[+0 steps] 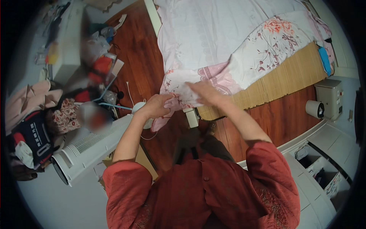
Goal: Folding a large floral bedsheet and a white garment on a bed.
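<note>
A white bed sheet (194, 34) with pink borders and red flower prints spreads over the bed. Its near edge is folded back at the right. My left hand (155, 107) is closed on the sheet's pink corner at the near left end of the bed, and part of the cloth hangs below the hand. Slightly blurred, my right hand (206, 92) is over the folded edge with its fingers stretched out. Whether its fingertips touch the cloth I cannot tell. A tan, ribbed bed surface (282, 76) shows along the near side.
A white bed leg or post (191, 117) stands below the corner. To the left are a tall white ribbed appliance (91, 141), a dark bag (32, 137) and piled clothes. A small bin (314, 109) and a grey cabinet (328, 99) stand at the right, above open drawers (322, 171).
</note>
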### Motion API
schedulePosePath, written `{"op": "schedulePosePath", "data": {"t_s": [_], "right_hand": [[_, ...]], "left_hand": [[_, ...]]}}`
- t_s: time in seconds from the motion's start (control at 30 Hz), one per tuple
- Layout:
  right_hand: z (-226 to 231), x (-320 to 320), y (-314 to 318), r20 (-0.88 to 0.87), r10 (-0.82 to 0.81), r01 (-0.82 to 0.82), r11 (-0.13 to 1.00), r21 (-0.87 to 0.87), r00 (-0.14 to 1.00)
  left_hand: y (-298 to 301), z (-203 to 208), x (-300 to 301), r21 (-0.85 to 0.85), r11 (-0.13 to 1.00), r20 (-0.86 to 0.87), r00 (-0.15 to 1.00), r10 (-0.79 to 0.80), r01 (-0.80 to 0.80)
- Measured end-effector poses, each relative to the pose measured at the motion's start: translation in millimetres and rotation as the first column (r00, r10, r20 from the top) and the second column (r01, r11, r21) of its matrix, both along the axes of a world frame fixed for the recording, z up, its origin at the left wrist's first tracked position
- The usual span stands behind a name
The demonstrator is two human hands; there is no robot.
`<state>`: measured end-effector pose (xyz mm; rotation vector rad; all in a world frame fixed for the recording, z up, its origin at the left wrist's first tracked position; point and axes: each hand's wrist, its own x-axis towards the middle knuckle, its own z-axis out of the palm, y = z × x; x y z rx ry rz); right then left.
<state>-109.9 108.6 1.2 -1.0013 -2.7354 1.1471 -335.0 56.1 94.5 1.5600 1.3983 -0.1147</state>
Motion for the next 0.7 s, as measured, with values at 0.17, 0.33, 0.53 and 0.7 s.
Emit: {"op": "schedulePosePath", "data": {"t_s": [0.17,0.33,0.53,0.7], "right_hand": [[8.1,-9.3,-16.5,-0.112,-0.092,0.086,0.995,-0.056,0.989],[6.2,-18.5,-7.9,-0.018,0.068,-0.07,0.975,-0.213,0.998],[37.6,-34.7,-3.2,-0.215,-0.046,0.009,0.986,-0.167,0.976],[55.3,-51.5,14.8,-0.079,-0.121,0.101,0.97,-0.221,0.989]], "left_hand": [[21.9,-3.2,8.8,-0.073,0.985,0.068,0.987,-0.149,0.154],[70.2,-55.7,-30.9,-0.122,0.933,0.323,0.902,-0.285,0.338],[212.7,-176.5,-81.7,0.086,0.63,0.146,0.636,0.758,-0.772],[270.5,-227.1,-91.6,0.001,0.621,0.062,0.62,0.782,-0.784]]}}
